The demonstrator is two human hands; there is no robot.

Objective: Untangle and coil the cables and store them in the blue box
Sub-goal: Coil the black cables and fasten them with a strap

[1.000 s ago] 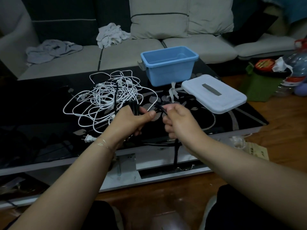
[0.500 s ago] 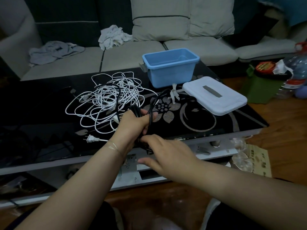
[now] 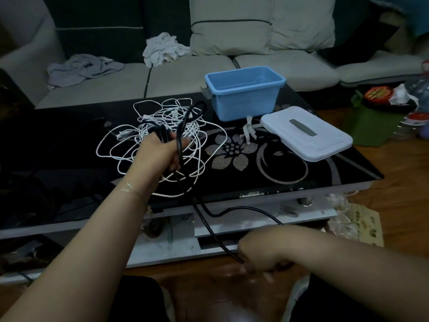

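My left hand (image 3: 162,152) is gripping a bunch of black cable (image 3: 178,145) loops left of centre in the frame, fingers curled tight round them, one loop arching up above the fist. From the fist the free run of that cable is dropping down and right, over the table (image 3: 290,177) edge, toward the lower middle of the frame. There my right hand (image 3: 257,254) is pinching it, though motion blur is hiding the fingertips, so I am judging the pinch from where the cable ends. The cable's long axis is therefore running diagonally between my hands, and the right hand is the one nearer its loose length. I am judging that the next loop turns on carrying that run up and left to the fist.

Just behind the left hand the white cables (image 3: 144,140) are lying in a tangle on the table, with some black strands crossing them. Further out, at upper right of centre, the blue box (image 3: 243,94) is standing open, and its white lid (image 3: 306,133) is lying just beside it to the lower right.
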